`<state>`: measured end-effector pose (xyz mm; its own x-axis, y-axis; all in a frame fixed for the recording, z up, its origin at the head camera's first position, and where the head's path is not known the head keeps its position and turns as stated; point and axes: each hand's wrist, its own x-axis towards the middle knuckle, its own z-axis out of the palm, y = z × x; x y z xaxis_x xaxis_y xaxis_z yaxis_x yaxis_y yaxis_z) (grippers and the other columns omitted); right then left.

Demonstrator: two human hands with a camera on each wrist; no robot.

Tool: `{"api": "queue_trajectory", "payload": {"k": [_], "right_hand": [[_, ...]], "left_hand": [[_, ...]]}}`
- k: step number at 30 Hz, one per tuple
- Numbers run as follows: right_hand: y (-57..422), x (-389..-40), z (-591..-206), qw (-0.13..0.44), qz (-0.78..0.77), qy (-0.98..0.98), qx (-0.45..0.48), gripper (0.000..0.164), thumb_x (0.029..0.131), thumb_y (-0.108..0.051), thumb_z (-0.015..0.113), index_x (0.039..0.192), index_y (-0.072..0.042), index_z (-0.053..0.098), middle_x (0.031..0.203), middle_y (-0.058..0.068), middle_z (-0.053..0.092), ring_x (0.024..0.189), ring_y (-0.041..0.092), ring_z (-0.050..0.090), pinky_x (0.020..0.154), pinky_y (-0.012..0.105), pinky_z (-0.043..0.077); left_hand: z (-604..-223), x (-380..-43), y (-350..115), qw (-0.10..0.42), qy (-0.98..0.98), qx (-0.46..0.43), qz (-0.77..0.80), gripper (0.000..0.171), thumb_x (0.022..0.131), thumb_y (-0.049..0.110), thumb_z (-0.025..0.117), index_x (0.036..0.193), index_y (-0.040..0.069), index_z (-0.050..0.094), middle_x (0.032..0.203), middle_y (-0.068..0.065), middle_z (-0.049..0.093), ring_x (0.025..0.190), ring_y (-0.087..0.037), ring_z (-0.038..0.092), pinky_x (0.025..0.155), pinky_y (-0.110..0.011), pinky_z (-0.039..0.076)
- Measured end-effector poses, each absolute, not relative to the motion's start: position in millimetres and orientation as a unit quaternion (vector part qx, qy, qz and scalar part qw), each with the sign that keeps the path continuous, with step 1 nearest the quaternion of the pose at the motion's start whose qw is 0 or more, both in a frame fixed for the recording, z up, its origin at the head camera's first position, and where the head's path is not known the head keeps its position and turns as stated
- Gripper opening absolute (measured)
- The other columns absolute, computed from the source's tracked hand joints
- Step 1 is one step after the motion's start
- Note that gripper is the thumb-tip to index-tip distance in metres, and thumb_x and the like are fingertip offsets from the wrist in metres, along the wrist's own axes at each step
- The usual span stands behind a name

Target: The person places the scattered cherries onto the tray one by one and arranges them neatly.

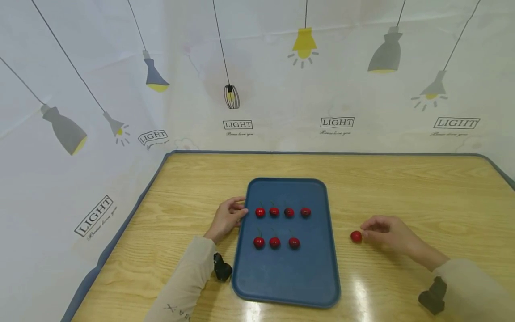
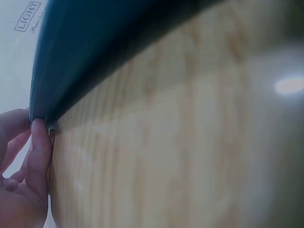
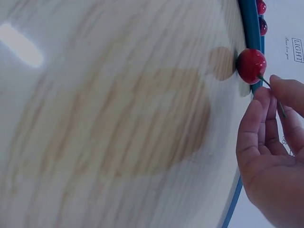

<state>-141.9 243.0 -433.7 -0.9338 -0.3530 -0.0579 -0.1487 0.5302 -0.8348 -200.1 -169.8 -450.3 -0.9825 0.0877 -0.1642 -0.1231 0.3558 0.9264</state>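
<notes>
A blue rectangular tray (image 1: pixel 285 277) lies on the wooden table, bearing several red cherries with green stems in two rows. The far row has a dark red cherry (image 1: pixel 306 212) at its right end; the nearer row of three ends with another cherry (image 1: pixel 294 243). At the tray's left side, my left hand (image 1: pixel 227 219) pinches the rim between thumb and fingers, seen closer in the left wrist view. To the tray's right, my right hand (image 1: pixel 388 235) pinches a cherry (image 3: pixel 251 65) by its stem (image 3: pixel 273 90). That cherry hangs just above the table, its shadow below.
The wooden table (image 1: pixel 193 179) has a blue edge and meets a white sheet (image 1: pixel 273 53) printed with lamps at the back and left. Black devices are strapped at the left wrist (image 1: pixel 222 268) and right wrist (image 1: pixel 433 296).
</notes>
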Motion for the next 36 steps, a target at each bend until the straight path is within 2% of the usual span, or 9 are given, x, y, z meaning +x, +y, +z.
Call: {"api": "queue_trajectory", "payload": {"k": [11, 21, 30, 36], "right_hand": [[233.5, -143.4, -431.7, 0.100, -0.493, 0.856, -0.118, 0.030, 0.086, -0.013, 0.058, 0.106, 0.009, 0.055, 0.096, 0.018, 0.060, 0.081, 0.001, 0.055, 0.068, 0.021, 0.048], [227.7, -144.5, -429.1, 0.086, -0.506, 0.849, -0.124, 0.030, 0.085, -0.012, 0.059, 0.105, 0.010, 0.055, 0.093, 0.016, 0.062, 0.079, 0.002, 0.057, 0.068, 0.020, 0.048], [218.8, -145.6, -423.8, 0.098, -0.523, 0.837, -0.132, 0.030, 0.085, -0.012, 0.060, 0.104, 0.010, 0.055, 0.095, 0.016, 0.060, 0.081, 0.004, 0.058, 0.069, 0.023, 0.049], [208.8, -149.8, -421.5, 0.092, -0.545, 0.819, -0.152, 0.029, 0.086, -0.011, 0.058, 0.104, 0.011, 0.055, 0.097, 0.024, 0.058, 0.080, 0.008, 0.060, 0.069, 0.028, 0.050]], "left_hand": [[-452.1, -200.7, -169.5, 0.091, 0.821, -0.014, 0.563, 0.040, 0.084, 0.009, 0.060, 0.123, 0.010, 0.052, 0.101, -0.012, 0.055, 0.076, -0.016, 0.054, 0.056, -0.028, 0.050], [-423.4, -185.7, -162.3, 0.097, 0.822, -0.005, 0.561, 0.041, 0.086, 0.005, 0.056, 0.126, 0.001, 0.047, 0.103, -0.017, 0.053, 0.083, -0.024, 0.054, 0.060, -0.032, 0.051], [-421.2, -184.4, -161.7, 0.098, 0.821, -0.012, 0.563, 0.041, 0.086, 0.005, 0.057, 0.126, 0.002, 0.047, 0.103, -0.018, 0.053, 0.081, -0.023, 0.054, 0.060, -0.031, 0.051], [-421.0, -184.9, -161.7, 0.103, 0.818, -0.012, 0.566, 0.041, 0.086, 0.005, 0.057, 0.126, 0.003, 0.047, 0.103, -0.018, 0.053, 0.081, -0.023, 0.054, 0.061, -0.032, 0.051]]}}
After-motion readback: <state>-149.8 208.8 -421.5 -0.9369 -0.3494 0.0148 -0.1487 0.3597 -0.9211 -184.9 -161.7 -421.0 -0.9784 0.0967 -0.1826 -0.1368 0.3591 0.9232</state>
